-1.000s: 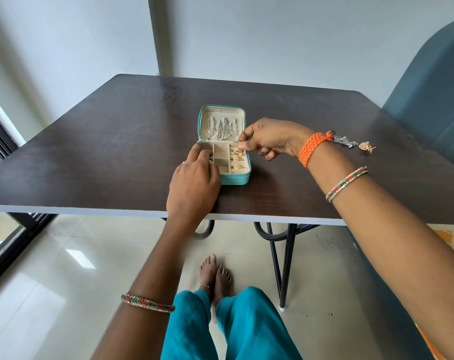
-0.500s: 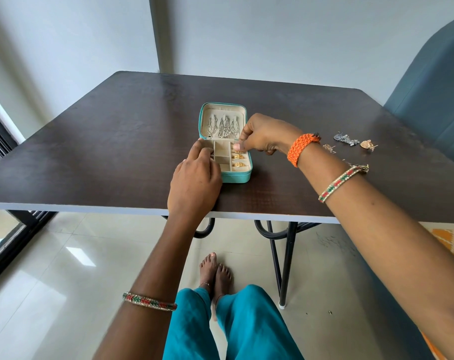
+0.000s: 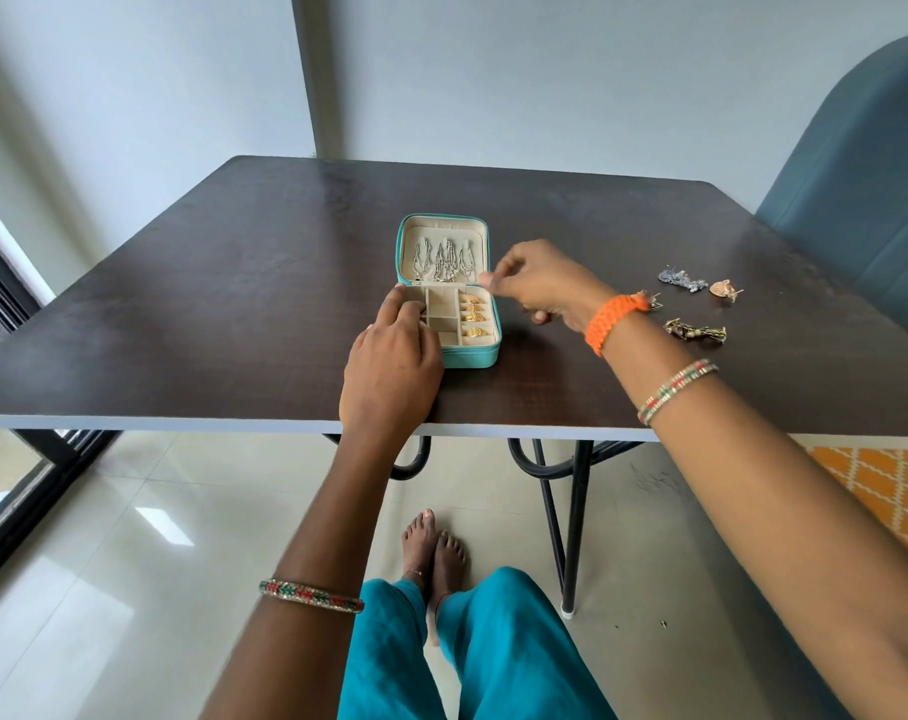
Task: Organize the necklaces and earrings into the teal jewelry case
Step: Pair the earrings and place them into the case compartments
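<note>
You have bare desk [image 3: 233, 304] all along the left and behind the open case [image 3: 472, 356], so a hand can pass there freely. The left hand [image 3: 389, 366] rests against the case's left front corner, blocking that side. To the right, the right hand [image 3: 535, 283] hovers beside the case, and loose earrings [image 3: 696, 330] (several, scattered) lie further right.
</note>
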